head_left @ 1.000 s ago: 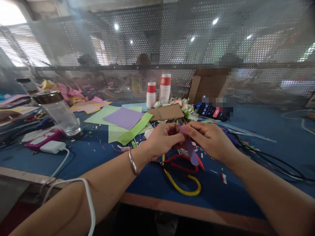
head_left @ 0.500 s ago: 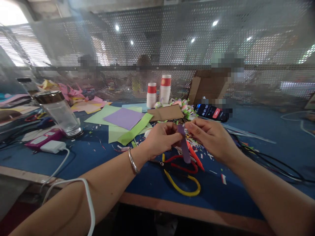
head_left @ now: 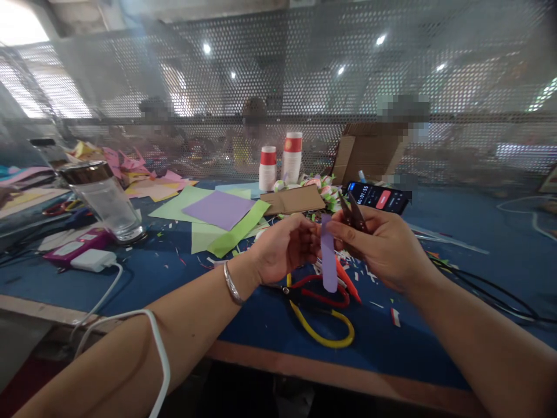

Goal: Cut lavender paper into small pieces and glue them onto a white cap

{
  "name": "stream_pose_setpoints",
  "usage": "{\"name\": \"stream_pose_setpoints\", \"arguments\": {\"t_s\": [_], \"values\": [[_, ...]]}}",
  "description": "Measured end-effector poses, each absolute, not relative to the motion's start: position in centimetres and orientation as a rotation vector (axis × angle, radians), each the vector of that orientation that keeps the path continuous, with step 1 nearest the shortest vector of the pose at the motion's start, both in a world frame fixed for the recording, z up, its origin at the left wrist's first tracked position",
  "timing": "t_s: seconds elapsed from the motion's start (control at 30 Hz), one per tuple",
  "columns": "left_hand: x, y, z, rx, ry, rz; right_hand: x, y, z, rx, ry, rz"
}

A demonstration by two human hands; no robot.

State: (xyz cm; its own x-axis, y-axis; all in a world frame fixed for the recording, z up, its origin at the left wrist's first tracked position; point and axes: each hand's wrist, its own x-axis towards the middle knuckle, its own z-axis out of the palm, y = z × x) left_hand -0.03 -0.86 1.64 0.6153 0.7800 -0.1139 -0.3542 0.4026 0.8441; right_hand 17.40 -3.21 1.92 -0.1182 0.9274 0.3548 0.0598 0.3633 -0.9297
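Note:
My right hand [head_left: 383, 244] pinches the top of a narrow purple paper strip [head_left: 329, 264] between thumb and finger. The strip hangs down, its lower end rounded. From the same hand rises a dark tool with two pointed tips [head_left: 351, 210], its rear part hidden by the fingers. My left hand [head_left: 282, 247], a silver bangle at its wrist, is beside the strip with palm turned inward, fingers loosely curled and apart. Its fingertips are close to the strip's edge; contact is unclear. Below lie scissors [head_left: 319, 305] with one red and one yellow handle, and an orange-red object [head_left: 348, 281].
Green and purple paper sheets [head_left: 220, 209], cardboard [head_left: 296, 200] and stacked paper cups [head_left: 292, 159] stand or lie ahead. A phone [head_left: 378, 197] shows a timer. At left are a glass bottle [head_left: 108, 203] and a white charger [head_left: 93, 259]. Paper scraps litter the blue table [head_left: 243, 331].
My left fingers have loosened and turned palm inward beside the strip. The strip now hangs from my right hand, and the dark pointed tool has come into view above it.

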Motion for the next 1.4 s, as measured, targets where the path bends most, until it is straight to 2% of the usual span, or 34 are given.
{"name": "stream_pose_setpoints", "arguments": {"t_s": [0.2, 0.43, 0.9, 1.4], "values": [[-0.6, -0.9, 1.6, 0.877, 0.394, 0.745, 17.6, -3.4, 2.2, -0.879, -1.38, 1.12], [-0.6, -1.1, 1.6, 0.907, 0.386, 0.785, 17.5, -3.4, 2.1, -0.883, -1.388, 1.144], [0.5, -0.6, 1.0, 0.997, 0.56, 1.279, 17.2, -3.2, 1.6, -1.041, -1.503, 0.98], [1.3, -1.9, 0.7, 1.057, 0.581, 1.281, 16.8, -3.1, 1.5, -1.018, -1.509, 1.054]]}}
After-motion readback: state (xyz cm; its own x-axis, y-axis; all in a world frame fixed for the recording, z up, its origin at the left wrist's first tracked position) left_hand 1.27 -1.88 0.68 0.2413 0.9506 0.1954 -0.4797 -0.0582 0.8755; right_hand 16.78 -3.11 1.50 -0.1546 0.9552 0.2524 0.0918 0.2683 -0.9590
